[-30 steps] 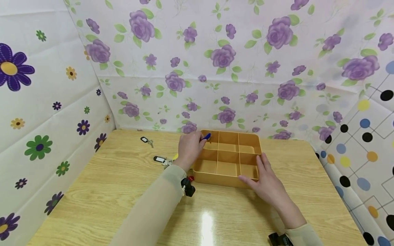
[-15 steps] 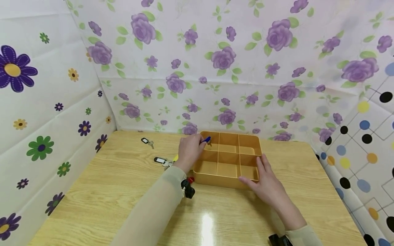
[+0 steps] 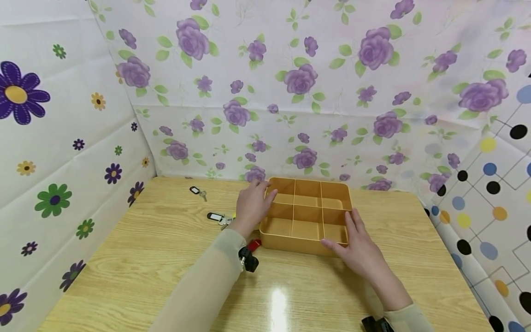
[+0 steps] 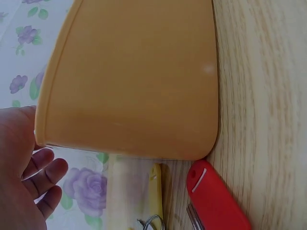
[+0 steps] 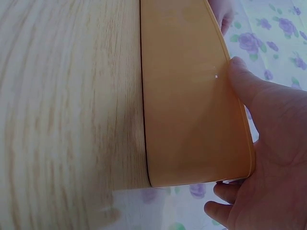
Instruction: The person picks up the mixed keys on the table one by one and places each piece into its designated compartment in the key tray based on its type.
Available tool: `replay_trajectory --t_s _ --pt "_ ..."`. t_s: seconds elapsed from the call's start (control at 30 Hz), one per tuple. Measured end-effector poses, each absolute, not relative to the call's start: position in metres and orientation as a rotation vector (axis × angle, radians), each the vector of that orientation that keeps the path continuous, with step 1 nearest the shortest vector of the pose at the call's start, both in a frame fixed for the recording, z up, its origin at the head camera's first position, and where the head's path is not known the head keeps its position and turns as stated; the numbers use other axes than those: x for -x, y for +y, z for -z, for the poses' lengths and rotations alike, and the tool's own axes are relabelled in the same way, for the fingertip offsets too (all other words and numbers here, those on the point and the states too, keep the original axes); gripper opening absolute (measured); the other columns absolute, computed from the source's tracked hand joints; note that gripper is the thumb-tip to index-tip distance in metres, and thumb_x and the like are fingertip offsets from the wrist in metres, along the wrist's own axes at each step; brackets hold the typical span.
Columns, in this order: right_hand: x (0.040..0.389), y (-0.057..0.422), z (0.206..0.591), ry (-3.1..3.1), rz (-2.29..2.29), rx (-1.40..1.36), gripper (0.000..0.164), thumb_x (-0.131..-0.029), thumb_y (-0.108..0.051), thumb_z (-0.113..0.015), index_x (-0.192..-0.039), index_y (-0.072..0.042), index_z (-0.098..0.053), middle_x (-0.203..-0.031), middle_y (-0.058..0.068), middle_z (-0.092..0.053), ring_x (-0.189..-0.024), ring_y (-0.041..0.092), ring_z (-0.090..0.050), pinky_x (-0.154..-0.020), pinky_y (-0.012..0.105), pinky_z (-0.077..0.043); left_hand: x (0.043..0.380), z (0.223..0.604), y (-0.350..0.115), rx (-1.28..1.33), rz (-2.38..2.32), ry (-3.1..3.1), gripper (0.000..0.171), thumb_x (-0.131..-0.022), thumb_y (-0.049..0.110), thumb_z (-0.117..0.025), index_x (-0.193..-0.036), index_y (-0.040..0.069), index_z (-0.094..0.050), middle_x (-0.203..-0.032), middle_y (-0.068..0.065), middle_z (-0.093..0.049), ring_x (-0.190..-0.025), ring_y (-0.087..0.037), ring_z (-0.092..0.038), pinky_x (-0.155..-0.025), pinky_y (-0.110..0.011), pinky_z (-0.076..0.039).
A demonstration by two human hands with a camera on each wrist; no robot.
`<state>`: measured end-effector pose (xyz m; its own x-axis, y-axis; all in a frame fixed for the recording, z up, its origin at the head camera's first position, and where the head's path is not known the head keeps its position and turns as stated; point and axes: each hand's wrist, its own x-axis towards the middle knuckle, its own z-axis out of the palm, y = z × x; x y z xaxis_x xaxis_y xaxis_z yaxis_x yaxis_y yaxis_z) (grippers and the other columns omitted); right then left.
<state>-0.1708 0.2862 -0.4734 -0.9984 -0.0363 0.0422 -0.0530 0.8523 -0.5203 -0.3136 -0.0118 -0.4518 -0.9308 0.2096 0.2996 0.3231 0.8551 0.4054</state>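
Observation:
A tan box (image 3: 298, 243) with several compartments stands at the back of the table. My left hand (image 3: 250, 207) is at its left rim near the back-left compartment, fingers loose, with nothing seen in its grasp. In the left wrist view three of its fingers bend loosely beside the rim; the other fingertips are hidden. My right hand (image 3: 362, 246) rests around the front-right corner, thumb on the front rim and fingers along the right side. No blue key tag shows now. A red key tag (image 4: 216, 199) and a yellow key tag (image 4: 156, 189) lie by the box's left side.
Left of the box lie a black-rimmed key tag (image 3: 214, 216) with keys and, farther back, another black-rimmed tag (image 3: 194, 189) with its key (image 3: 203, 194). Floral cloth (image 3: 232, 138) hangs directly behind the wooden table (image 3: 137, 258).
Earlier my left hand pinched a blue key tag over the back-left compartment; it has let go and drawn slightly left. More of the red tag shows. My right hand stays at the corner.

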Motion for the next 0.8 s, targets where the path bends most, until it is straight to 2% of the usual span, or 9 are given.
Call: replay_trajectory --t_s 0.4,0.8 --pt "0.172 0.287 0.475 -3.000 -0.834 -0.068 0.120 -0.102 -0.075 -0.062 -0.175 0.002 -0.007 -0.183 0.021 0.010 -0.153 0.061 -0.033 -0.100 0.073 -0.052 0.302 0.444 -0.016 0.456 0.659 -2.747 0.049 -0.114 0.044 -0.062 -0.147 0.008 -0.069 -0.138 -0.011 -0.071 -0.127 -0.035 -0.067 -0.109 -0.054 -0.052" --pt "0.170 0.286 0.474 -2.997 -0.838 -0.065 0.120 -0.102 -0.076 -0.061 -0.175 0.001 -0.006 -0.183 0.020 0.010 -0.151 0.061 -0.037 -0.098 0.071 -0.054 0.295 0.435 -0.017 0.489 0.650 -2.696 0.046 -0.114 0.041 -0.063 -0.145 0.007 -0.071 -0.133 -0.010 -0.073 -0.124 -0.034 -0.067 -0.104 -0.052 -0.055"
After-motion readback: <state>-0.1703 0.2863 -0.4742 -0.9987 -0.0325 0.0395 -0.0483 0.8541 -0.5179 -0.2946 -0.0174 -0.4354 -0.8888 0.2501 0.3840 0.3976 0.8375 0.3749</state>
